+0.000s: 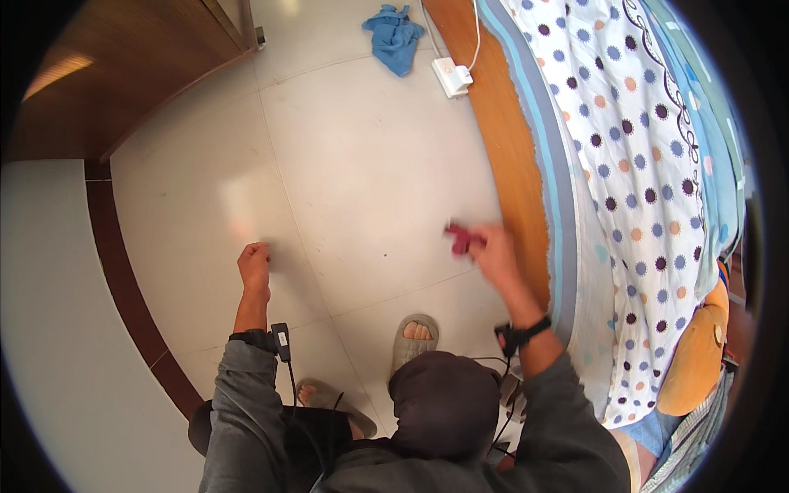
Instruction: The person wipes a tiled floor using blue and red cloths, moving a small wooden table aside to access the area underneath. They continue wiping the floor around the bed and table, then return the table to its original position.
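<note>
My right hand, slightly blurred, pinches a small dark red object over the tiled floor, close to the wooden bed frame. What the object is cannot be made out. To the left, my left hand hangs above the pale tiles with its fingers curled in, and nothing shows in it. Both wrists wear black straps with small devices and cables. A crumpled blue cloth lies on the floor far ahead, beside a white power strip with a plug in it.
On the right stands a bed with a wooden side board and a dotted sheet. An orange plush item rests near its lower end. A brown wooden cabinet is at the upper left. My slippered feet are below.
</note>
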Available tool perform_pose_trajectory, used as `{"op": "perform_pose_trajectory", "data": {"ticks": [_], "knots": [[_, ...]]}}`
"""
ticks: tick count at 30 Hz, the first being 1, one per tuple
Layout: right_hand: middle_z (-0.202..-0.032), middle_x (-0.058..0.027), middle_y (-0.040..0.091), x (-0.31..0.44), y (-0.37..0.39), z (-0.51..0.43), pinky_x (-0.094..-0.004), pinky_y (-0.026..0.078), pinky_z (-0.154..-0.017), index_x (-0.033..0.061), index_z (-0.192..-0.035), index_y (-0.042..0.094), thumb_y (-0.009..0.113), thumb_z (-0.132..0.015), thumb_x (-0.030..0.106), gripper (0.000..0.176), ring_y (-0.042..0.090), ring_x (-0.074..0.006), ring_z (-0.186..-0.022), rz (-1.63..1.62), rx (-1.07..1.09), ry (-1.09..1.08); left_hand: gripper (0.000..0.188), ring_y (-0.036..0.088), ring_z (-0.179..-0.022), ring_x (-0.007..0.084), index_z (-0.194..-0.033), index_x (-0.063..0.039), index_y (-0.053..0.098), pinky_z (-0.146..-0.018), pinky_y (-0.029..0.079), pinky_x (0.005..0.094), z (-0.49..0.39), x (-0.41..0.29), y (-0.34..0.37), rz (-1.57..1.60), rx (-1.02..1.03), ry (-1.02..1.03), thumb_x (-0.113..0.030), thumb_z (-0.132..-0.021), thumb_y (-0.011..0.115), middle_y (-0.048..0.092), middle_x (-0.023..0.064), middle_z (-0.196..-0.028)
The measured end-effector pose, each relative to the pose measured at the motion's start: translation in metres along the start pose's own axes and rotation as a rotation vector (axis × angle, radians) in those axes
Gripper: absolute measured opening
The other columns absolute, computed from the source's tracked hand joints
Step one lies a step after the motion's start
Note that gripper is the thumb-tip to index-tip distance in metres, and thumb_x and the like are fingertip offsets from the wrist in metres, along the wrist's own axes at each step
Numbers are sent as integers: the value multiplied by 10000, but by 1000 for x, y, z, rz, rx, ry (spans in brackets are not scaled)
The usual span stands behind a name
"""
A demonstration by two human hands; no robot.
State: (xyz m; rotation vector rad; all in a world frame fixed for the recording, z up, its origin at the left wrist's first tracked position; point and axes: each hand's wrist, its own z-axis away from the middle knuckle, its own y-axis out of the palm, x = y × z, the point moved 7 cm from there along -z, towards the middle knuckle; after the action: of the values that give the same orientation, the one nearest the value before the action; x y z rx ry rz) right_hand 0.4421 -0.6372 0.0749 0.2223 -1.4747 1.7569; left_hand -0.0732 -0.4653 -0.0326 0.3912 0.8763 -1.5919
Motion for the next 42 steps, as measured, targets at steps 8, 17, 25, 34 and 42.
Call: {"op": "perform_pose_trajectory", "data": {"ticks": [8, 17, 25, 34, 42], "knots": [[-1063, -203, 628, 48, 34, -156, -493, 534, -876, 62, -1033, 732, 729, -833, 155, 221, 635, -408, -997, 360, -248, -30, 131, 561, -741, 132, -924, -39, 662, -678, 483, 307, -34, 3, 2, -244, 74, 78, -103, -830, 728, 612, 10, -804], [-884, -98, 744, 92, 86, -128, -349, 571, -652, 18, -986, 760, 739, -773, 45, 216, 713, -176, -764, -125, 597, -37, 173, 660, -807, 237, -848, -21, 689, -751, 545, 362, -44, 4, 4, -487, 97, 290, 30, -708, 776, 650, 109, -862], [-1103, -187, 684, 208, 66, -408, -496, 540, -891, 113, -1082, 784, 633, -884, 81, 251, 661, -380, -1052, 311, -130, -332, 198, 651, -879, 278, -866, -53, 674, -815, 548, 392, -31, -8, 4, -580, 82, 302, 35, -724, 781, 621, 126, -956], [-1037, -109, 651, 98, 116, -100, -461, 546, -868, 127, -965, 726, 696, -828, 81, 148, 628, -342, -1015, 350, 354, -464, 206, 655, -920, 300, -870, -65, 668, -834, 547, 415, -26, -14, 6, -597, 73, 327, 35, -738, 791, 616, 135, -974], [-803, -89, 761, 111, 20, -258, -301, 604, -683, -65, -962, 767, 497, -848, -148, 304, 740, -166, -756, -559, 148, -151, 201, 647, -894, 299, -860, -61, 662, -809, 541, 413, -28, -14, 6, -616, 91, 398, 39, -738, 788, 614, 134, -947]]}}
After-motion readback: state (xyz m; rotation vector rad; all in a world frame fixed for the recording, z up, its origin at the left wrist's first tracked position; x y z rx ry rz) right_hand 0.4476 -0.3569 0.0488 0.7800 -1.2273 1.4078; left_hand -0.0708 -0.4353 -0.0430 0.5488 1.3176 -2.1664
